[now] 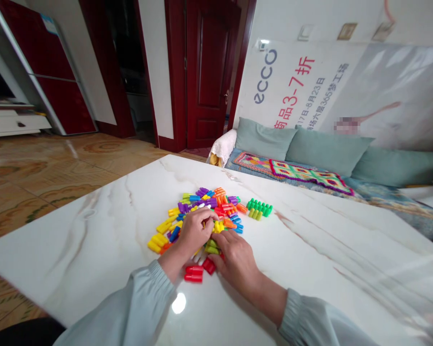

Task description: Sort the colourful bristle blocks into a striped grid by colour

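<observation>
A heap of small plastic building blocks with rounded, bullet-like tips (207, 203) lies on the white table, in yellow, blue, purple, orange, red, white and green. My left hand (196, 228) is over the middle of the heap, its fingers curled into a pinch; what is in them is hidden. Just to its right, my right hand (237, 255) has thumb and fingers bent around an olive-green block (212, 247) at the near side of the heap. Two red blocks (194, 274) lie closest to me. Apart on the right sit a green row of blocks (260, 207) and an olive-green group (255, 214).
The marble-patterned table (111, 230) spreads around the heap. Behind it stands a sofa with grey-green cushions (328, 150) and a colourful knitted runner (306, 174). A dark red door (212, 72) and a red fridge (57, 96) are farther back.
</observation>
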### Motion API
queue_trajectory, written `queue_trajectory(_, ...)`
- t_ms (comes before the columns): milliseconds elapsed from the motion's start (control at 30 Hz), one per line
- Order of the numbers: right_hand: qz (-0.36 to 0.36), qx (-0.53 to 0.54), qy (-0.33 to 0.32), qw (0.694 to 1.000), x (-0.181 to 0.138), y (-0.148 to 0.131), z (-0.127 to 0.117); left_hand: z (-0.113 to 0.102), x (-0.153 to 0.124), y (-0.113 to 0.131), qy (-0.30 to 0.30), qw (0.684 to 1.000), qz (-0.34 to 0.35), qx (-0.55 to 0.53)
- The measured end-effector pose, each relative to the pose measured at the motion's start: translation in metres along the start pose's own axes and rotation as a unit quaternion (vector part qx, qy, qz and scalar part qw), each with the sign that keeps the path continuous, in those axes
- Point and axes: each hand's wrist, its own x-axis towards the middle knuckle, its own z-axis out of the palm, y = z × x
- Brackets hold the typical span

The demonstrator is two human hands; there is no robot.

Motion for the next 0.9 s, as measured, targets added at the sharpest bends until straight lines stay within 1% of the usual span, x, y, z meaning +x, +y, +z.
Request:
queue_trajectory(133,0.025,0.113,0.067,0.991,-0.001,0.013,-0.007,0.0,-0.001,0.0,-0.009,1.0,-0.007,0.005)
queue_trajectory(200,0.052,0.186,0.103,0.976,0.001,0.027,-0.013,-0.001,-0.001,0.0,-0.011,1.0,-0.008,0.006)
queue_trajectory(267,0.086,0.228,0.135,0.96,0.005,0.048,-0.021,-0.001,-0.002,0.0,-0.009,1.0,-0.006,0.007)
queue_trajectory(300,0.102,0.22,0.152,0.958,0.007,0.06,-0.025,-0.001,-0.001,0.0,-0.008,1.0,-0.005,0.007)
queue_trajectory(367,0.132,0.171,0.186,0.959,0.009,0.087,-0.034,-0.001,-0.001,0.0,-0.006,1.0,-0.003,0.006)
queue_trajectory(433,0.135,0.113,0.201,0.964,0.008,0.115,-0.043,0.0,-0.001,0.0,-0.005,1.0,-0.001,0.004)
queue_trajectory(467,0.135,0.082,0.195,0.968,0.007,0.128,-0.046,0.0,-0.001,0.0,-0.005,1.0,-0.001,0.004)
queue_trajectory(500,0.138,0.049,0.175,0.974,0.005,0.14,-0.049,0.0,-0.001,0.0,-0.004,1.0,0.0,0.004)
queue_trajectory(567,0.157,-0.029,0.105,0.982,0.001,0.161,-0.052,0.001,0.0,0.0,-0.003,1.0,0.001,0.006)
queue_trajectory(633,0.183,-0.09,0.039,0.978,-0.004,0.175,-0.052,0.001,0.0,0.001,-0.003,1.0,0.003,0.006)
queue_trajectory(667,0.195,-0.11,0.019,0.974,-0.006,0.18,-0.05,0.001,0.0,0.001,-0.005,1.0,0.004,0.006)
queue_trajectory(733,0.21,-0.125,0.01,0.97,-0.008,0.186,-0.048,0.001,0.0,0.002,-0.009,1.0,0.004,0.006)
queue_trajectory(800,0.233,-0.119,0.02,0.965,-0.008,0.188,-0.045,0.001,0.0,0.002,-0.012,1.0,0.003,0.006)
queue_trajectory(900,0.291,-0.089,0.029,0.952,-0.007,0.187,-0.044,0.001,0.0,0.002,-0.011,1.0,0.004,0.006)
